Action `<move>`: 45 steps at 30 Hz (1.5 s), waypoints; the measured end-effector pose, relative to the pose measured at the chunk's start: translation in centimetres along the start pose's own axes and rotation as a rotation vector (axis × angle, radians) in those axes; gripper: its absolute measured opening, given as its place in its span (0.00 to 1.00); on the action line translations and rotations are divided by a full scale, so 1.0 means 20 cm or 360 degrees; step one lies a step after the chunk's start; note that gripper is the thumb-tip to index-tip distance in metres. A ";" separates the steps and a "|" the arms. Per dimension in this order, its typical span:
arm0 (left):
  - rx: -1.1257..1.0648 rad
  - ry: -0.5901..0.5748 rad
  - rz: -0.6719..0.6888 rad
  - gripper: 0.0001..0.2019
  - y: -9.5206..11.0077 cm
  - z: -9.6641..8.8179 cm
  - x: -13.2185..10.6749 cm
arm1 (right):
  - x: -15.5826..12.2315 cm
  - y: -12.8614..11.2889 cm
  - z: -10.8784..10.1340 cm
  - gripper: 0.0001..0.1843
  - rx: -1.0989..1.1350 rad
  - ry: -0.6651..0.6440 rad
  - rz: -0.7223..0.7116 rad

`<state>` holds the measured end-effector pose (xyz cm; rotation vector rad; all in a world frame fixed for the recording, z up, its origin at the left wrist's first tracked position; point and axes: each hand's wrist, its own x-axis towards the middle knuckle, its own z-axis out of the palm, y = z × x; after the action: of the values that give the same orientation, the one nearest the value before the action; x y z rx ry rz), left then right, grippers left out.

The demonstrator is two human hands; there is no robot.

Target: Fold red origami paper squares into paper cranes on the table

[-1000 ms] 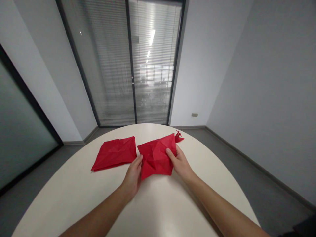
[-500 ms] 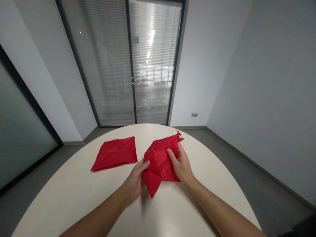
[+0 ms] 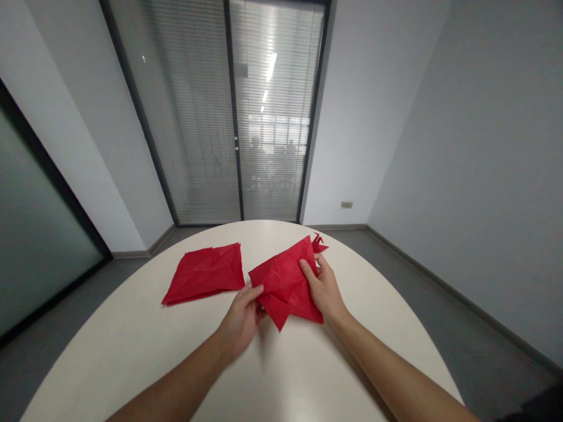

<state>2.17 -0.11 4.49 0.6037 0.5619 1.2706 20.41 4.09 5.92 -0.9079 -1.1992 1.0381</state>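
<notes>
A creased sheet of red paper (image 3: pixel 288 275) is held between my two hands above the table, with one pointed flap hanging down toward me. My left hand (image 3: pixel 244 316) pinches its lower left edge, thumb on top and fingers underneath. On the right side, my right hand (image 3: pixel 323 287) grips the paper with the thumb pressed on its face; the other fingers are partly hidden behind it. Left of my hands lies a flat stack of creased red paper (image 3: pixel 204 272). Just past the held sheet stands a small folded red paper crane (image 3: pixel 319 242), partly covered by it.
Everything rests on a round white table (image 3: pixel 145 351). Behind its far edge are a glass partition with blinds (image 3: pixel 272 164) and grey walls. A dark object (image 3: pixel 545 404) shows at the lower right corner, its kind unclear.
The held red paper has been spread flatter, and its hanging point has moved up and slightly right. Both hands keep their hold. The stack and the crane have stayed put.
</notes>
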 end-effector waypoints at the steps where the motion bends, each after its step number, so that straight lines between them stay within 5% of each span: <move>1: -0.0027 -0.0039 0.0004 0.17 0.01 0.00 0.00 | 0.01 0.00 0.00 0.21 0.0035 0.0003 0.0045; 5: -0.0064 -0.0109 -0.0007 0.12 0.02 0.01 -0.02 | 0.03 0.02 -0.02 0.22 0.0134 0.0022 0.0186; 19: 0.0105 0.0285 -0.0130 0.02 0.01 -0.03 0.04 | 0.04 0.05 -0.03 0.24 0.0217 0.0038 0.0257; 25: -0.0044 0.0372 -0.0026 0.07 0.02 0.00 0.03 | 0.02 0.05 -0.03 0.25 -0.0413 0.0259 -0.0249; 29: -0.0106 0.0441 0.0060 0.09 0.03 0.00 0.03 | -0.06 0.01 0.02 0.13 -0.0868 -0.0069 -0.0568; 34: -0.0126 0.0444 0.0048 0.09 0.03 -0.01 0.05 | -0.11 0.04 0.05 0.27 -0.1195 -0.0199 -0.0707; 45: -0.0113 0.0416 0.0043 0.06 0.02 -0.01 0.05 | -0.07 0.01 -0.03 0.06 -0.1403 -0.0385 -0.1085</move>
<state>1.93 0.91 4.68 0.3888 0.7228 1.3994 20.91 2.78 5.28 -0.9130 -2.0454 0.0239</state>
